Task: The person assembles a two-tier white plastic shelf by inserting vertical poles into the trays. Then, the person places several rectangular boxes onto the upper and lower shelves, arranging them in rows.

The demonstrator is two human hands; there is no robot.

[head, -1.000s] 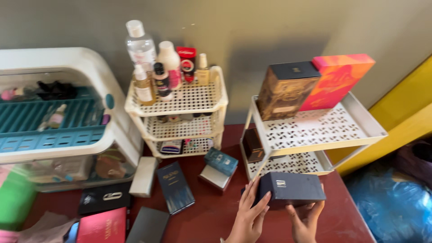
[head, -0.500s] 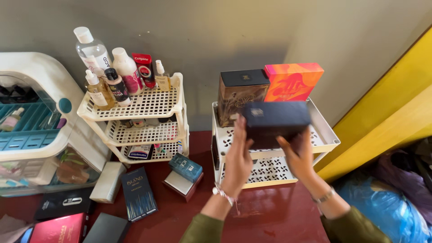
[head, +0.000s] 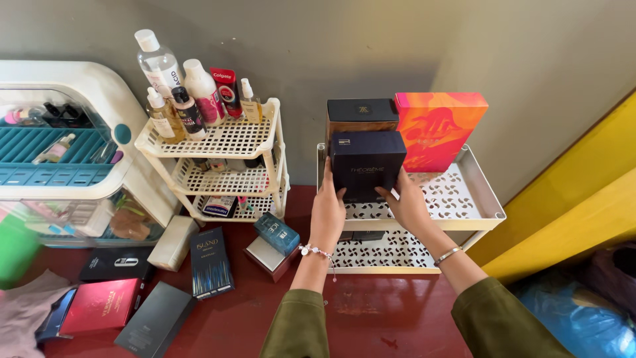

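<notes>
Our left hand and right hand now press the dark box, fingers spread underneath, lower onto the rack's top tray.

Both arms, in olive-green sleeves, reach forward toward the dark navy rectangular cardboard box. The left hand, beaded bracelet on its wrist, presses the box's lower left edge; the right hand, wearing a thin bangle, cups its lower right.

Bottles on small rack, boxes on table
</notes>
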